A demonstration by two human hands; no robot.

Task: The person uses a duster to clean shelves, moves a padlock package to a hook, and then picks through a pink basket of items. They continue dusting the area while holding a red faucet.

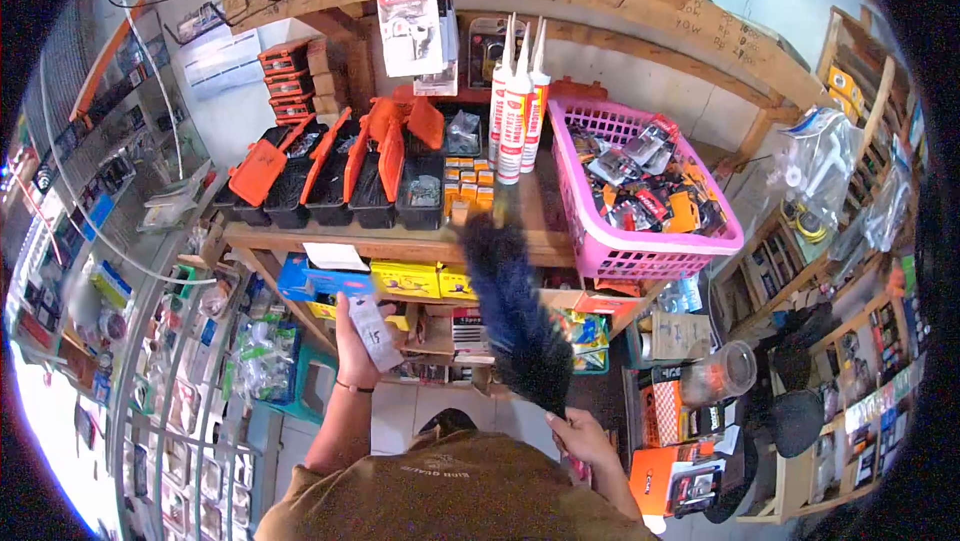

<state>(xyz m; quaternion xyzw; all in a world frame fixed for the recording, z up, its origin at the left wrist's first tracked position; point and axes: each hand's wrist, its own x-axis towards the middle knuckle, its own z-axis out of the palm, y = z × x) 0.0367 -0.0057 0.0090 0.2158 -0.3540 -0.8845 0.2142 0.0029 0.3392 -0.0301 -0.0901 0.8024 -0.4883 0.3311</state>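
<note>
My right hand (585,438) is closed round the handle of a dark feather duster (515,321), whose blurred tip reaches the front of the wooden shelf (400,239). My left hand (357,346) holds a small white card packet (373,333) with writing on it, below the shelf's front edge. On the shelf stand black bins (378,203) with orange lids, small orange-and-white boxes (467,178) and several white sealant tubes (515,126). To their right is a pink basket (640,253) full of packaged items.
Packets hang from a hook (410,26) above the shelf. Blue (300,277) and yellow boxes (405,279) sit beneath it. A clear jar (735,369) and orange box (655,481) are at the right. A wire rack (165,421) stands at the left.
</note>
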